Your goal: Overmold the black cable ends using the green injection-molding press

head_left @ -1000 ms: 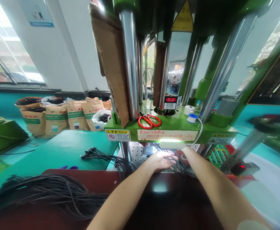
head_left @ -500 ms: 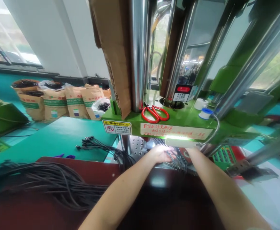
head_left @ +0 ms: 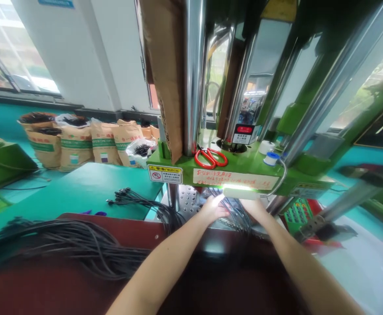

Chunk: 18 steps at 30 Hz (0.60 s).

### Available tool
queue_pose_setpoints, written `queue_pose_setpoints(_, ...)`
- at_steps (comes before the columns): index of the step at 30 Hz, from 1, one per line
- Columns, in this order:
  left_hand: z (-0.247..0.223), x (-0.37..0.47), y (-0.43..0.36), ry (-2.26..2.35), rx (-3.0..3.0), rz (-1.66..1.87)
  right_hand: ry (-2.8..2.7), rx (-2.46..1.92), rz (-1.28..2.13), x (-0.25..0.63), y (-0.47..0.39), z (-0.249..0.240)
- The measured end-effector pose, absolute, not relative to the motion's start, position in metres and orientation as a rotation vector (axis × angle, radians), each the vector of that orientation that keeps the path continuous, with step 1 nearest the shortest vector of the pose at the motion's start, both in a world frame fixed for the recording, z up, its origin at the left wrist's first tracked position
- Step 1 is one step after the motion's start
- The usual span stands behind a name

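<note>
Under the green press, my left hand (head_left: 213, 210) has its thumb and fingers closed about a few thin black cables (head_left: 240, 216), which run out of the lit gap and droop over the near edge. My right hand (head_left: 254, 207) is just to the right of these cables. A white lamp bar (head_left: 240, 193) covers its fingers, so their grip is hidden. Left of my hands lies a perforated metal plate (head_left: 187, 202), beside another bundle of black cables (head_left: 165, 212) that hangs over the bench edge.
Red-handled scissors (head_left: 211, 158) and a blue-rimmed spool (head_left: 271, 159) rest on the press ledge (head_left: 185, 162). A thick heap of cables (head_left: 89, 249) covers the left of the brown bench. A green control box (head_left: 299, 215) stands right; paper sacks (head_left: 75, 146) line the back wall.
The view has shifted slightly. My left hand has drawn a little leftward along the cables, and my right hand has come in closer to them under the lamp bar.
</note>
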<state>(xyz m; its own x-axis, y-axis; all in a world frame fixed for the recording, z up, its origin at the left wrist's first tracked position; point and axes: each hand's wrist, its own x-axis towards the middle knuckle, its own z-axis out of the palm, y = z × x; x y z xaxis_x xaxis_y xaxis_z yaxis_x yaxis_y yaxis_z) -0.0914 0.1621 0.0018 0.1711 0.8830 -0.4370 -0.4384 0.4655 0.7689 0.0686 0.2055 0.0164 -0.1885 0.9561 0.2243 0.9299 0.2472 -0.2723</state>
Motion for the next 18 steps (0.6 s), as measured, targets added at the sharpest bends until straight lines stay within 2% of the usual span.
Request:
queue_pose_setpoints(4,0.002,-0.095,0.16,1.344,0.774,1.102,-2.297,-1.777,0.091,0.066,0.191,0.021)
queue_pose_setpoints(10,0.01,-0.122,0.15,1.825,1.247,1.008,-2.351,-1.769,0.044,0.052,0.192,0.026)
queue_pose_setpoints(18,0.012,-0.131,0.151,1.996,1.719,0.711,-2.3,-1.845,-0.004,0.046,0.201,0.012)
